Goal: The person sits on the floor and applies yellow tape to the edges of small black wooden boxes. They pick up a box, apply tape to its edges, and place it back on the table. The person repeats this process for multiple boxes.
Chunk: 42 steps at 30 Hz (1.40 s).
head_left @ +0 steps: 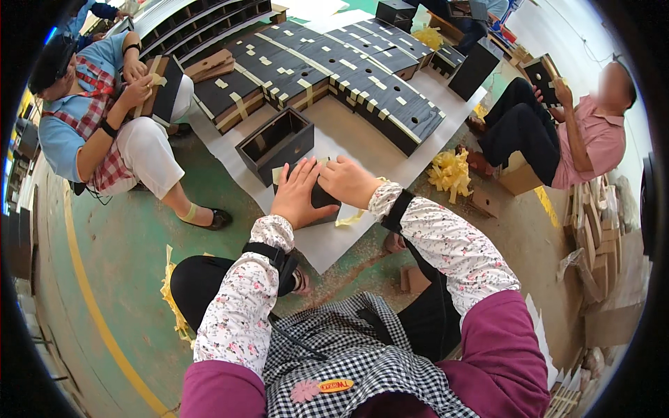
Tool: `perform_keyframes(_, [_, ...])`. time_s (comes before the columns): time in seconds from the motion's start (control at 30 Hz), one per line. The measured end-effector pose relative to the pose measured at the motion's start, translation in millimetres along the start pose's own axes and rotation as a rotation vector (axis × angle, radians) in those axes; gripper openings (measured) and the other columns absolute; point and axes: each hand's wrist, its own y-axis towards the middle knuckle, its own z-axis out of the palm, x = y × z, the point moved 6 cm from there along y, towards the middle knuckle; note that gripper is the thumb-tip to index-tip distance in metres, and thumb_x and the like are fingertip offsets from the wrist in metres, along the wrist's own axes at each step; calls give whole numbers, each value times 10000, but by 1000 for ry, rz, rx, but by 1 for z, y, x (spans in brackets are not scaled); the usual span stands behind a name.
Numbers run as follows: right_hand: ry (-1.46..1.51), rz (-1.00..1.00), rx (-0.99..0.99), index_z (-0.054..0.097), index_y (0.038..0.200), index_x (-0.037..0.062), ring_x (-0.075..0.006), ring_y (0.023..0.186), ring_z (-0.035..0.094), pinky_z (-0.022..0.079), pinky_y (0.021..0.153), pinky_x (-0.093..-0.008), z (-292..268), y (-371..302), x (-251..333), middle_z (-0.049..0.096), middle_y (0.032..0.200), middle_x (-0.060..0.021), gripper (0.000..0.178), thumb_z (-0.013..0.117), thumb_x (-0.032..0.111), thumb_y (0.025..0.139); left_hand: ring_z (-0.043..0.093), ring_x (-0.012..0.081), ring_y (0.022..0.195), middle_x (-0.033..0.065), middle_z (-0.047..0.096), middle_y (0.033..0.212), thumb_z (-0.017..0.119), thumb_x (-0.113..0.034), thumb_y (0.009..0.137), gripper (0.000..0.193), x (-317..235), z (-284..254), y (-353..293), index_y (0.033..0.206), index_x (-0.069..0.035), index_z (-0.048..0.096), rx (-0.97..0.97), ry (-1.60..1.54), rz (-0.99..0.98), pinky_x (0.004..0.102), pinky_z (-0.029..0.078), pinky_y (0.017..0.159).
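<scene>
A small black box (322,206) lies on the white-covered table's near corner, mostly covered by my hands. My left hand (300,191) rests flat over it, fingers spread and thumb stretched to the right. Close beside those fingertips, my right hand (346,181) is closed at the box's far edge, fingers bent inward. What it pinches is hidden. A pale yellow strip of tape (350,219) curls out below my right hand. Just beyond my hands stands an open-topped black box (275,146), its hollow inside showing.
Black panelled boxes (306,59) with tape strips fill the table's far side. A person at left (104,104) and another at right (578,132) each handle a box. Crumpled yellow tape (449,174) lies on the floor at right, near a wooden piece (483,202).
</scene>
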Motion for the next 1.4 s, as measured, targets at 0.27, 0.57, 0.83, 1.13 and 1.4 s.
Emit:
perform_keyframes(0.27, [505,983,-169,586,742,65,-262,732,588,476,651,-370,36,-138,-103,575,741,-85,120,635,174,733,212,248,1381,118,280,1469,629,-628,690,973,12,-10,-23,1410,-67,292,-38,22,47,457,82,1132])
perform_keyframes(0.57, [1464,1552,-877,568,1036,21,-254,947,559,430,858,-327,105,-179,-86,594,983,-142,266,584,218,858,278,274,1337,106,357,1401,651,-491,760,806,16,-10,-32,1389,-116,316,-82,-153,-97,500,77,1111])
perform_keyframes(0.83, [607,832,-146,564,1130,60,-314,1053,562,427,902,-418,117,-66,13,612,1079,-144,342,571,216,825,210,279,1370,123,324,1408,647,-315,666,849,-13,5,-22,1400,-89,284,-101,-68,-90,486,63,1120])
perform_keyframes(1.13, [1110,632,301,644,1012,81,-342,885,624,479,789,-426,144,-84,8,671,920,-145,323,587,329,814,284,276,1335,106,380,1367,652,-286,655,799,-12,3,-28,1371,-116,341,-64,-85,-22,478,106,1119])
perform_keyframes(1.4, [1436,834,309,694,926,87,-189,657,621,479,619,-347,180,-111,13,659,729,-84,239,548,254,838,306,285,1312,109,389,1348,667,-300,667,747,-13,-1,-32,1328,-115,374,-38,-66,4,480,130,1107])
